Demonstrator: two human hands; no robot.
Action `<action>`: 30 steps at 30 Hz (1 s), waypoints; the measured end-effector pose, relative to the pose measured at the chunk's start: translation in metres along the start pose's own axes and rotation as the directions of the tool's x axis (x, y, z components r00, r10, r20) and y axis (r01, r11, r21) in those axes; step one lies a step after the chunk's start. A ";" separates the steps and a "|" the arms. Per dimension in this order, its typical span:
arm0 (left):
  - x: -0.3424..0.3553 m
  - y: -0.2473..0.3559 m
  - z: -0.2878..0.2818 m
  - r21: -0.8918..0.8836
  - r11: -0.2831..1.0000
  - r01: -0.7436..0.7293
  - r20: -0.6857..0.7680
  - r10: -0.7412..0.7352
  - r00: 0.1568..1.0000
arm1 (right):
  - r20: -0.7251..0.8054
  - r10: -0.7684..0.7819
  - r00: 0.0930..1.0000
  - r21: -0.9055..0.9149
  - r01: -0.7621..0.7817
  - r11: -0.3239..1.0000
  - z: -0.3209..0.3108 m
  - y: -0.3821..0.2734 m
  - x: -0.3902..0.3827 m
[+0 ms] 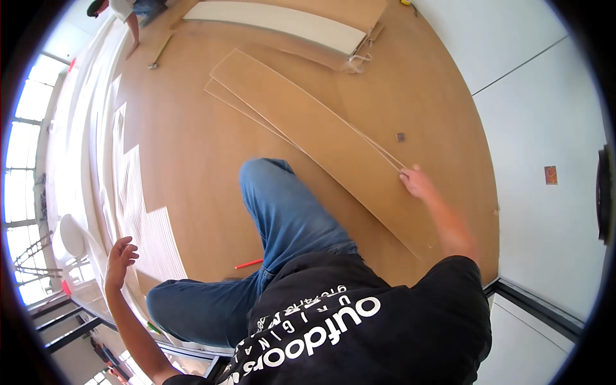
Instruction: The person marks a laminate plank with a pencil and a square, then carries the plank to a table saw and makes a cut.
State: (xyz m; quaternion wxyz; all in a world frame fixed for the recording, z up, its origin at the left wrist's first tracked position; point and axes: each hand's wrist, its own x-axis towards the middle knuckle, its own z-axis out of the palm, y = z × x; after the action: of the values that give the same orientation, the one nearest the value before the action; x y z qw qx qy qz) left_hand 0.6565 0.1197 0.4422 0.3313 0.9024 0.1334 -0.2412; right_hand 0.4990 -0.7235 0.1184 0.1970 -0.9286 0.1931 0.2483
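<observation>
My right hand point(414, 179) grips the near right edge of two long, thin tan boards point(301, 128), which lie stacked and slightly askew on the wooden floor point(179, 160). My left hand point(122, 260) is raised at the left, fingers loosely spread and holding nothing, beside white curtains and striped light on the floor. A red pencil point(249, 263) lies on the floor by my bent legs in jeans.
Another person point(131, 19) is at the upper left, near a long tool point(160, 51). White and tan panels point(276, 19) lie at the top, a small square object point(400, 136) right of the boards. White walls point(539, 109) stand right, curtains point(96, 147) and windows left.
</observation>
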 end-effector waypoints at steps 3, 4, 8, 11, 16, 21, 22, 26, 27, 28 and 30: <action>0.010 0.007 0.014 -0.043 0.999 0.005 -0.022 -0.006 1.000 | -0.230 -0.106 0.967 0.022 0.114 0.993 -0.004 -0.018 0.032; 0.010 0.009 0.018 -0.049 0.999 0.010 -0.025 -0.011 1.000 | -0.227 -0.113 0.967 0.016 0.120 0.993 -0.004 -0.028 0.047; 0.003 0.014 0.025 -0.050 0.998 0.026 -0.047 -0.028 0.998 | -0.237 -0.059 0.970 0.018 0.065 0.998 0.017 -0.055 0.102; -0.018 -0.002 0.007 -0.040 0.997 0.063 -0.090 -0.067 0.994 | -0.319 0.010 0.948 0.079 0.016 0.997 0.031 -0.086 0.123; -0.057 -0.027 0.013 -0.119 0.986 0.114 -0.190 -0.135 0.973 | -0.204 -0.007 0.979 0.045 0.016 0.999 0.027 -0.100 0.121; -0.088 -0.064 0.034 -0.227 0.951 0.212 -0.178 -0.255 0.950 | -0.104 0.089 0.991 0.046 -0.085 0.995 0.035 -0.125 0.101; -0.090 -0.068 0.039 -0.230 0.945 0.231 -0.166 -0.273 0.948 | -0.103 0.069 0.992 0.028 -0.067 0.997 0.038 -0.127 0.097; -0.082 -0.065 0.045 -0.295 0.926 0.234 -0.154 -0.288 0.945 | -0.182 0.106 0.978 0.015 -0.105 0.994 0.042 -0.134 0.091; -0.080 -0.066 0.044 -0.316 0.925 0.210 -0.163 -0.271 0.949 | -0.151 0.125 0.981 0.023 -0.123 0.992 0.044 -0.138 0.092; -0.077 -0.063 0.047 -0.343 0.921 0.186 -0.171 -0.256 0.951 | -0.123 0.143 0.982 0.024 -0.141 0.990 0.044 -0.139 0.095; -0.073 -0.039 0.053 -0.362 0.925 0.115 -0.202 -0.199 0.959 | -0.131 0.097 0.987 -0.035 -0.102 0.994 0.051 -0.140 0.097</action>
State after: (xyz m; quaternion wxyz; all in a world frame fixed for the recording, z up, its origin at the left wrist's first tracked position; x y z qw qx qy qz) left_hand 0.5606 0.1078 0.4246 0.4465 0.8381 0.2843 -0.1315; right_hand 0.6210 -0.6066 0.0635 0.1520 -0.9358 0.2463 0.2012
